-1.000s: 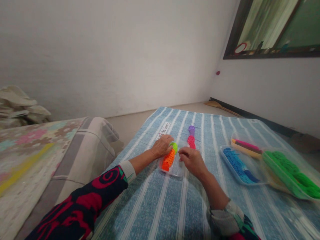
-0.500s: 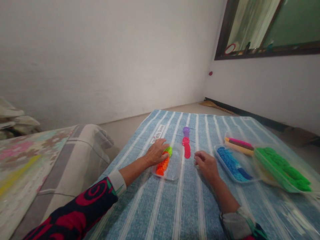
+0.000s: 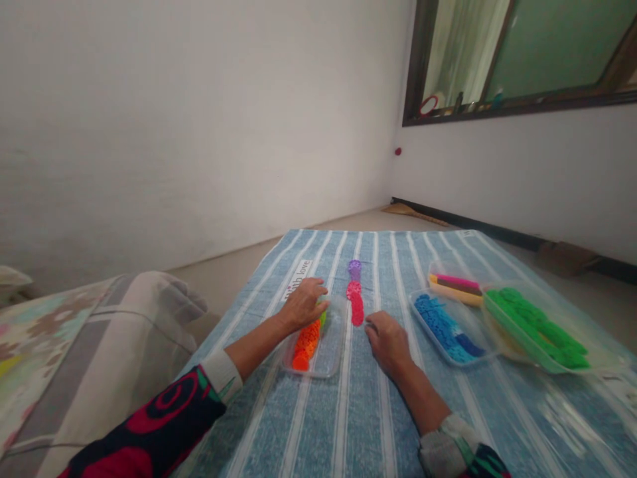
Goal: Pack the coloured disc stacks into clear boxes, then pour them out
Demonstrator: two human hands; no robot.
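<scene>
My left hand (image 3: 303,305) is over a small clear plastic tray (image 3: 328,362), its fingers reaching across with the thumb apart. Under and beside it lie orange discs (image 3: 307,342) and a bit of yellow-green pieces (image 3: 323,320), partly hidden by the fingers. My right hand (image 3: 391,342) rests low above the striped cloth, fingers curled together; whatever they may hold is hidden. Just left of its fingertips a row of overlapping discs runs away from me: red-pink pieces (image 3: 357,307) nearest, then purple pieces (image 3: 354,268) at the far end.
To the right stand a clear tray of blue pieces (image 3: 442,328), a larger container of green pieces (image 3: 537,325), and a container with pink, brown and tan pieces (image 3: 455,289). A blue-and-white striped cloth (image 3: 318,438) covers the table. A covered bed or sofa (image 3: 129,332) is at left.
The view has turned slightly right, so things sit further left. My right hand is closer to the near end of the red-pink row. My left hand remains over the orange discs' tray.
</scene>
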